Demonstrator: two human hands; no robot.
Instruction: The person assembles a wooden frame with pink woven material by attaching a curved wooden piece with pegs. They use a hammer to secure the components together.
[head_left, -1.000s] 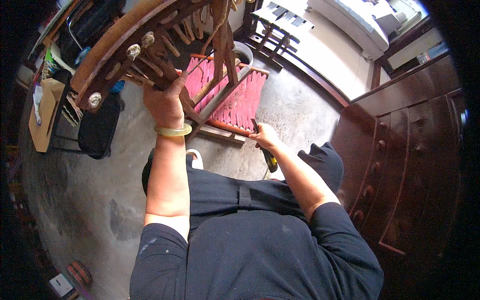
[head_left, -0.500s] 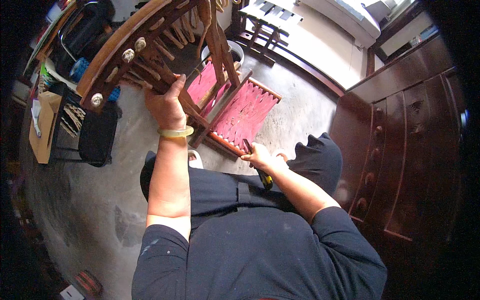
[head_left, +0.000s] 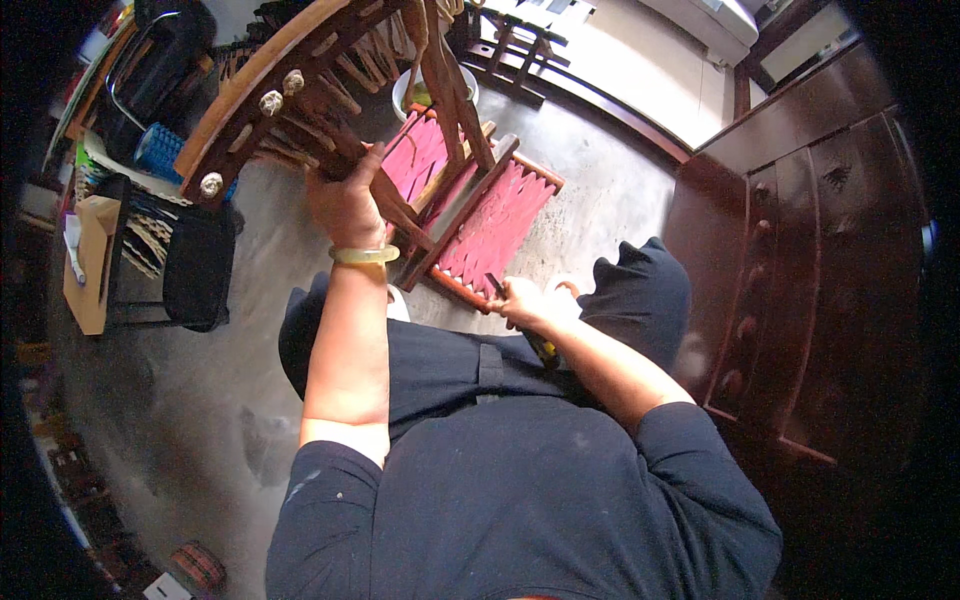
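My left hand (head_left: pixel 347 205) is closed round a bar of a dark wooden frame (head_left: pixel 235 95), which tilts up at the upper left. Knotted pale cords (head_left: pixel 272 103) run through slots in its curved rail. Behind and below its crossed legs are pink-covered panels (head_left: pixel 495 225) with wooden bars along their edges. My right hand (head_left: pixel 527 305) grips a black-and-yellow hand tool (head_left: pixel 547 350) near the lower edge of the right pink panel. The tool's dark narrow tip sticks out past my fingers, and its exact kind is unclear.
On the left stand a black chair (head_left: pixel 200 265) and a cardboard piece (head_left: pixel 92 265). A white bucket (head_left: pixel 466 92) is behind the wooden frame. Dark wooden furniture (head_left: pixel 800 260) fills the right side. A small dark bench (head_left: pixel 512 50) stands at the back.
The wooden frame and my left hand have shifted slightly right in view. The tool in my right hand has turned a little, with its yellow end lower and farther right.
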